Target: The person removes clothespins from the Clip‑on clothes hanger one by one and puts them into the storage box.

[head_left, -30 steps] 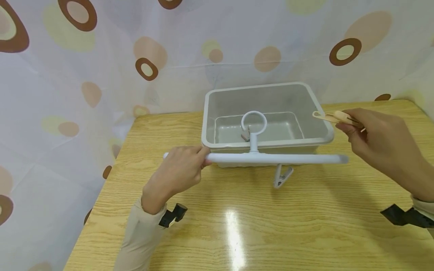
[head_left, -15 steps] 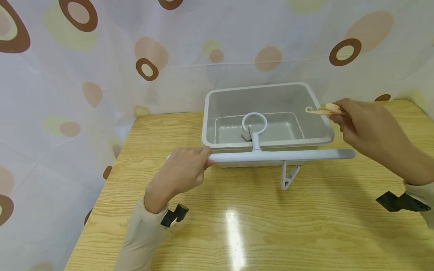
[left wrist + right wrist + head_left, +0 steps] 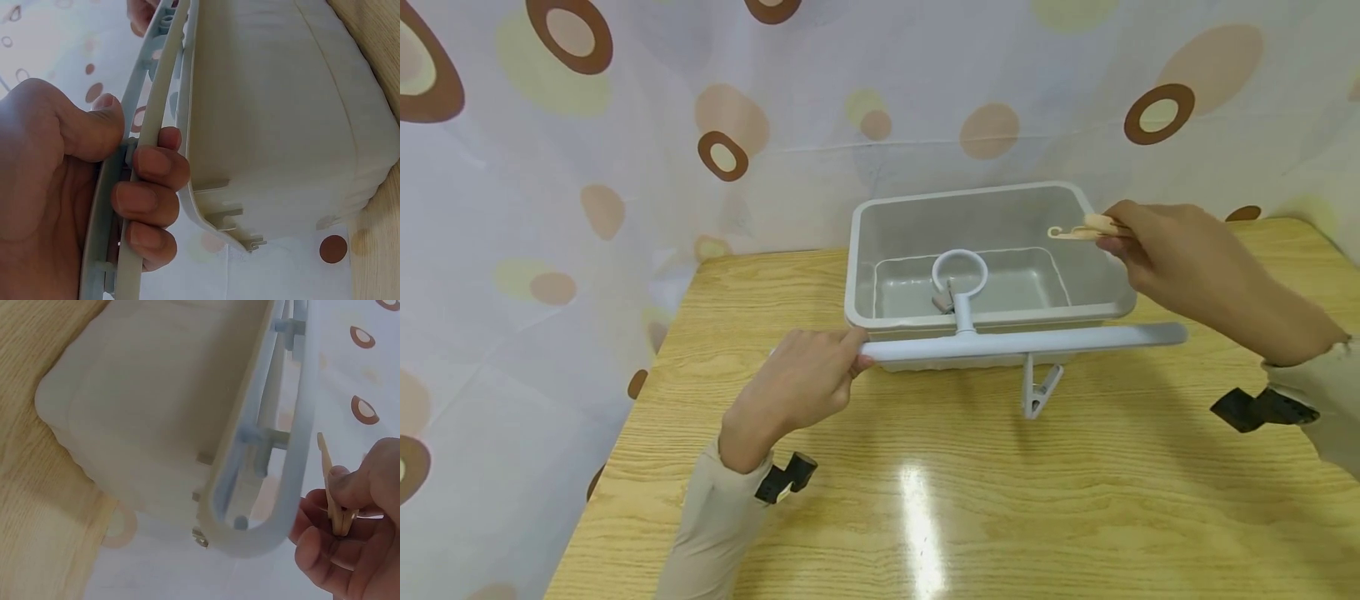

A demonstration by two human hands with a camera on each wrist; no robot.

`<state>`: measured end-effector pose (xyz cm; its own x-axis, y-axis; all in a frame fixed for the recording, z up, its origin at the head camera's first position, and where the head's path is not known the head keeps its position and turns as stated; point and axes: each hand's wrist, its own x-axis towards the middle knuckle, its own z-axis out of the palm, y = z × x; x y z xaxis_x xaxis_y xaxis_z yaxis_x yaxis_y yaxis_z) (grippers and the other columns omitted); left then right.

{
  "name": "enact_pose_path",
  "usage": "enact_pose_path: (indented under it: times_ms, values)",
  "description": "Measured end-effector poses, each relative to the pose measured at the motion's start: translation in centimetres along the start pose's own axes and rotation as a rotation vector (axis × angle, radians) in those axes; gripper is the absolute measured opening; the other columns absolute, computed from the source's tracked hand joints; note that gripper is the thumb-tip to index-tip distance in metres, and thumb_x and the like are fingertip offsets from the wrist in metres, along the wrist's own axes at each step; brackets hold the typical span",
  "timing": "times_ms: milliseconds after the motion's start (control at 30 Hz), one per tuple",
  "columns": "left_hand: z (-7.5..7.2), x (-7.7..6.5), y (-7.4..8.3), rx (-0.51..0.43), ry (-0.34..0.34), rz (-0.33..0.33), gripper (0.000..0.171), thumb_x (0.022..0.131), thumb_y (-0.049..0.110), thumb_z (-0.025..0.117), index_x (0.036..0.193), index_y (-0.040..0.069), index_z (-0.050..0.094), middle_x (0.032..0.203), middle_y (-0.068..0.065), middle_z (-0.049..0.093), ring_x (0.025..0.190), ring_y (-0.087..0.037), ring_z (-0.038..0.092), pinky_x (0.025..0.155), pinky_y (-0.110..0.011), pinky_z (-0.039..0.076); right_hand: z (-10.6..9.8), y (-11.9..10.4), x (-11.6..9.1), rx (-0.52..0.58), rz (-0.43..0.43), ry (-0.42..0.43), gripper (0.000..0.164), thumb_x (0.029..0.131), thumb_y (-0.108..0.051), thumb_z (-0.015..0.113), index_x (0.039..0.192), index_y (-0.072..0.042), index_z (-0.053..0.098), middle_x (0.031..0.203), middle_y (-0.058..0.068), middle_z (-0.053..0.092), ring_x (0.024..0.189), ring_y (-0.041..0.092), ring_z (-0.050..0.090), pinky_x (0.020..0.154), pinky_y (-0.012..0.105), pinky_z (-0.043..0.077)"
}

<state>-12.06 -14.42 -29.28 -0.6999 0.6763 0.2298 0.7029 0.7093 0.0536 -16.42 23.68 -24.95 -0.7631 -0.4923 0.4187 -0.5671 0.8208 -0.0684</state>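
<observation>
My left hand [image 3: 793, 392] grips the left end of a white plastic clothes hanger [image 3: 1030, 342], its fingers curled round the bar in the left wrist view. The hanger is held level in front of the bin, its ring-shaped hook [image 3: 982, 273] showing over the bin's opening. Below the bar hangs a white clip [image 3: 1037, 393]. Above the bin's right rim, my right hand [image 3: 1187, 258] pinches a beige clothes peg [image 3: 1078, 233] with a small hooked end pointing left. In the right wrist view, thumb and fingers hold this peg [image 3: 326, 464] close to the hanger's rounded end [image 3: 253, 540].
A pale grey plastic bin [image 3: 910, 221] stands at the back of the wooden table [image 3: 1000, 500]. Inside it lies a small greyish-brown item [image 3: 942, 300], partly hidden by the hanger's hook. A patterned curtain [image 3: 820, 100] closes off the back and left.
My right hand has moved left and slightly up with the peg, to over the bin's right rim. The hanger has shifted slightly right, its right end rising a little.
</observation>
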Motion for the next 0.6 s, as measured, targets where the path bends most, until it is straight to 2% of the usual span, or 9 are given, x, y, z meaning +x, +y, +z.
enact_pose_path:
  times_ms: [133, 333, 600]
  values:
    - [-0.1, 0.0, 0.0, -0.013, -0.013, -0.004, 0.025, 0.099, 0.023, 0.055, 0.079, 0.010, 0.047, 0.059, 0.006, 0.032, 0.050, -0.008, 0.032, 0.043, -0.025, 0.031, -0.2, 0.3, 0.8, -0.001, 0.019, -0.103, 0.014, 0.091, -0.003, 0.063, 0.086, -0.005, 0.051, 0.063, 0.001, 0.043, 0.055, 0.016, 0.037, 0.052, 0.031, 0.030]
    - [-0.1, 0.0, 0.0, -0.027, -0.025, -0.006, 0.026, 0.099, 0.023, 0.054, 0.078, 0.010, 0.047, 0.059, 0.007, 0.030, 0.050, -0.008, 0.031, 0.043, -0.024, 0.030, 0.0, 0.5, 2.2, 0.004, 0.090, -0.355, 0.011, 0.096, -0.012, 0.059, 0.086, -0.010, 0.054, 0.064, 0.001, 0.046, 0.054, 0.017, 0.040, 0.048, 0.031, 0.031]
    - [-0.1, 0.1, 0.1, -0.016, -0.040, -0.017, 0.025, 0.099, 0.023, 0.054, 0.078, 0.011, 0.047, 0.059, 0.008, 0.031, 0.050, -0.008, 0.031, 0.043, -0.025, 0.030, 0.6, 0.5, 3.9, -0.031, -0.024, -0.556, 0.014, 0.089, -0.005, 0.066, 0.083, -0.014, 0.057, 0.066, -0.003, 0.052, 0.058, 0.016, 0.044, 0.051, 0.032, 0.035]
